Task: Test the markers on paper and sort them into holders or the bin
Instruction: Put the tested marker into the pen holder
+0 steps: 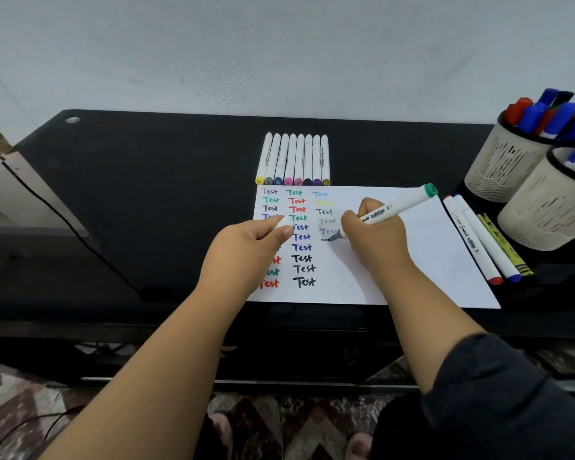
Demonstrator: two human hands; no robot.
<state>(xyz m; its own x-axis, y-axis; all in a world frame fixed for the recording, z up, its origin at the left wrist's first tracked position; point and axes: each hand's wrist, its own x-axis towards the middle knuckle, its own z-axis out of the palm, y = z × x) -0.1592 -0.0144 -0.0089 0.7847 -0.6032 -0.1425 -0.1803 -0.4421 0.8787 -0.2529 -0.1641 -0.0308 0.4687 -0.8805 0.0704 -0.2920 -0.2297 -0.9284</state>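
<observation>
black desk against a pale wall — on the paper the right hand pinches a green-capped marker low near its tip, mid-stroke; it looks light, rigid and smooth. left hand pinches the white cap.

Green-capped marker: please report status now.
Right hand writing with green-capped marker on paper. Left hand holds its cap. Nothing in the way.
</observation>
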